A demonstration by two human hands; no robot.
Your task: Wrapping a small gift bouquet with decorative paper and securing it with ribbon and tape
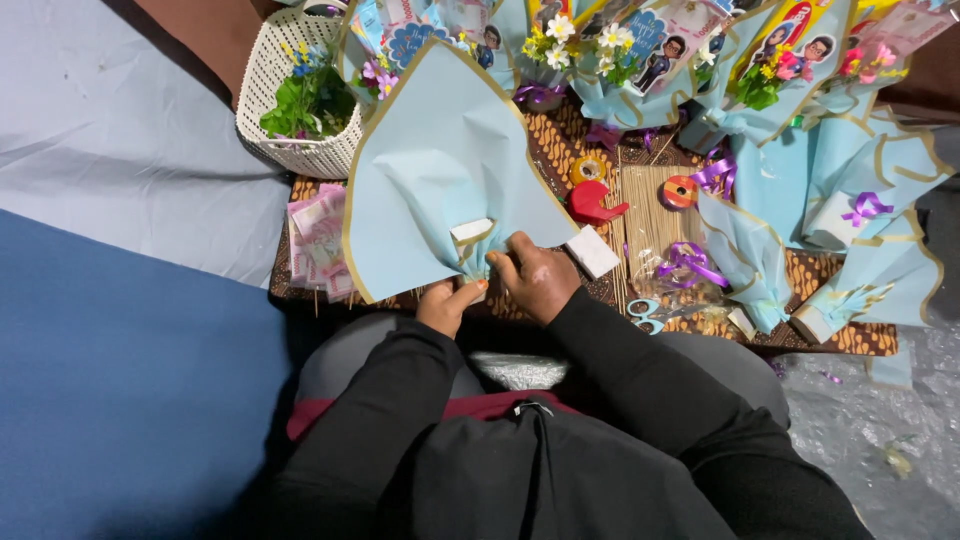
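1. Gathering the narrow bottom of a pale blue wrapping sheet (440, 170), both hands meet at the centre of the frame, just above the person's lap.
2. Left hand (447, 305) pinches the bunched neck of the sheet from below, fingers closed around it.
3. Right hand (538, 280) sits just right of that neck, fingers curled and pressed against the pleats; whether it grips anything else cannot be told.
4. From the hands the sheet fans upward and slightly left, its long axis running from the pinch toward the top centre. A white foam block (472, 231) shows at the neck.
5. Right of the hands lie another white block (593, 251), a red tape dispenser (592, 203) and wooden skewers (650, 210); a white basket (300, 90) stands upper left.
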